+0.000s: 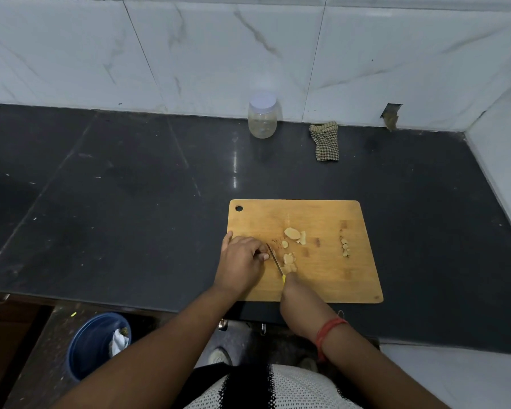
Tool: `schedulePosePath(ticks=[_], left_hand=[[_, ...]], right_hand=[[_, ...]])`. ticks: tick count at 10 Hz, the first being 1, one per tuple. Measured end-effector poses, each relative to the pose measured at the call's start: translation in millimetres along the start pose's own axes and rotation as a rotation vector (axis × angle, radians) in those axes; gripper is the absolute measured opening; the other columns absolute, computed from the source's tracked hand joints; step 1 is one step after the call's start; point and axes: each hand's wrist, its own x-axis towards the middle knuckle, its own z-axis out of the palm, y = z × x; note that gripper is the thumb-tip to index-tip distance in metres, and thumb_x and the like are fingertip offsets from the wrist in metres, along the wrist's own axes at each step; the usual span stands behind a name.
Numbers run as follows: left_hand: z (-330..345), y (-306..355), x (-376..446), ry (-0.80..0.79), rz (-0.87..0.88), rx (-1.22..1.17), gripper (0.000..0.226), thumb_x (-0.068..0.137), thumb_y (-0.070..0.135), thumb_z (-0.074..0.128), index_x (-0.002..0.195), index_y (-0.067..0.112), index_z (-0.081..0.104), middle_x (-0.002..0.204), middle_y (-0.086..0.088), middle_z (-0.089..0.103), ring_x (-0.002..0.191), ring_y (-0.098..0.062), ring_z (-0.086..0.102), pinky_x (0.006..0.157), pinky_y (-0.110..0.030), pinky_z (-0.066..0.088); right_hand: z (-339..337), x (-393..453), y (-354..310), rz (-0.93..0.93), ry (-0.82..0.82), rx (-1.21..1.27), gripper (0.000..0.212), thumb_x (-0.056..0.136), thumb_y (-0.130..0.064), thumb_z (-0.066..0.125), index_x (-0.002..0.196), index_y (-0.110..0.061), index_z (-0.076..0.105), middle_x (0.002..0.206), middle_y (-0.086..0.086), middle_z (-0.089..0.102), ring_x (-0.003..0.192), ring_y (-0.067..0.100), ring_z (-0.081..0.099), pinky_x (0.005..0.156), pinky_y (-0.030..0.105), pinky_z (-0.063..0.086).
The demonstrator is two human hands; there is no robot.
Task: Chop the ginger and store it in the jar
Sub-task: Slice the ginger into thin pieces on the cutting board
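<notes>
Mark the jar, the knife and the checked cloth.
jar (262,121): head view, on its clear body below the lid.
knife (275,259): head view, on the middle of the blade.
checked cloth (325,141): head view, on its centre.

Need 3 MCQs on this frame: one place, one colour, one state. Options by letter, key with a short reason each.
1. Where does the jar stand?
A. on the cutting board
B. by the back wall, left of the checked cloth
C. in the blue bin

2. What colour is the knife handle?
A. yellow
B. red
C. black

3. What state is the jar in?
A. lying on its side
B. open, lid beside it
C. upright with its lid on

Key: 1 B, it sits on the counter at the tiles, far from the cutting board. 2 A, a yellow bit shows above the right hand. 3 C, the white lid caps it.
</notes>
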Motion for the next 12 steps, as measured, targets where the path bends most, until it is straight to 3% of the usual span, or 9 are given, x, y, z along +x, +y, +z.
schedulePosePath(ticks=[1, 3, 5, 6, 7, 8, 10, 11, 12], left_hand=[[0, 0, 1, 0.01, -0.01, -0.016, 0.012, 0.089, 0.022, 0.074, 0.078, 0.024, 0.069, 0.08, 0.022, 0.06, 0.09, -0.004, 0.05, 0.122, -0.038, 0.013], [5, -4, 2, 0.03, -0.076, -0.085, 0.01, 0.087, 0.02, 0.076, 0.08, 0.022, 0.07, 0.084, 0.012, 0.058, 0.092, -0.011, 0.05, 0.122, -0.046, 0.018], [12, -8, -7, 0.076, -0.031, -0.035, 0.009, 0.086, 0.023, 0.077, 0.091, 0.019, 0.072, 0.091, 0.012, 0.053, 0.096, -0.014, 0.05, 0.12, -0.05, 0.022], [12, -7, -8, 0.076, -0.033, 0.005, 0.014, 0.086, 0.027, 0.077, 0.097, 0.019, 0.072, 0.093, 0.012, 0.053, 0.1, -0.018, 0.054, 0.121, -0.05, 0.022], [12, -6, -8, 0.086, -0.03, 0.005, 0.009, 0.087, 0.027, 0.076, 0.091, 0.02, 0.073, 0.092, 0.011, 0.056, 0.099, -0.018, 0.054, 0.122, -0.048, 0.019], [12, -6, -9, 0.091, -0.031, 0.014, 0.008, 0.088, 0.027, 0.075, 0.088, 0.02, 0.073, 0.092, 0.009, 0.059, 0.099, -0.018, 0.055, 0.123, -0.045, 0.017], [12, -3, -10, 0.104, -0.053, 0.001, 0.006, 0.088, 0.026, 0.075, 0.087, 0.02, 0.073, 0.091, 0.009, 0.06, 0.099, -0.018, 0.054, 0.123, -0.045, 0.017], [13, -3, -10, 0.107, -0.054, 0.002, 0.005, 0.088, 0.026, 0.075, 0.088, 0.02, 0.074, 0.091, 0.01, 0.06, 0.098, -0.017, 0.054, 0.123, -0.046, 0.019], [12, -3, -10, 0.108, -0.06, 0.0, 0.006, 0.087, 0.026, 0.076, 0.087, 0.02, 0.074, 0.091, 0.01, 0.059, 0.098, -0.018, 0.055, 0.123, -0.047, 0.02]], right_hand=[[-6, -11, -11, -0.041, -0.085, -0.244, 0.02, 0.101, -0.007, 0.036, 0.105, 0.005, 0.052, 0.062, -0.002, 0.033, 0.053, 0.012, 0.032, 0.045, 0.022, 0.028], [-5, 17, -11, 0.062, -0.002, 0.022, 0.031, 0.096, -0.007, 0.038, 0.127, 0.0, 0.04, 0.114, 0.017, 0.055, 0.087, 0.023, 0.052, 0.055, 0.016, 0.025], [2, 20, -14, 0.043, 0.076, -0.109, 0.037, 0.097, -0.005, 0.04, 0.133, -0.001, 0.037, 0.065, -0.004, 0.041, 0.052, 0.005, 0.037, 0.043, 0.019, 0.021], [0, 21, -12, 0.019, 0.056, -0.088, 0.036, 0.097, -0.005, 0.039, 0.133, 0.0, 0.037, 0.069, -0.001, 0.045, 0.056, 0.007, 0.043, 0.043, 0.02, 0.02], [-6, 25, -16, -0.016, -0.003, -0.06, 0.035, 0.097, -0.005, 0.041, 0.131, 0.002, 0.04, 0.103, 0.015, 0.058, 0.092, 0.025, 0.06, 0.05, 0.016, 0.023], [-4, 29, -18, 0.068, -0.023, -0.076, 0.038, 0.096, -0.002, 0.041, 0.133, 0.0, 0.036, 0.072, 0.001, 0.048, 0.06, 0.01, 0.047, 0.047, 0.021, 0.026], [-8, 26, -15, 0.048, -0.078, -0.078, 0.037, 0.096, -0.004, 0.041, 0.132, 0.003, 0.038, 0.108, 0.015, 0.058, 0.094, 0.026, 0.06, 0.079, 0.033, 0.044], [-7, 18, -7, 0.068, -0.113, -0.113, 0.032, 0.096, -0.006, 0.04, 0.126, 0.003, 0.043, 0.12, 0.021, 0.054, 0.11, 0.035, 0.056, 0.07, 0.028, 0.042], [0, 11, 4, -0.02, -0.094, -0.225, 0.034, 0.098, -0.015, 0.031, 0.123, -0.003, 0.05, 0.101, 0.011, 0.051, 0.094, 0.024, 0.056, 0.053, 0.015, 0.028]])
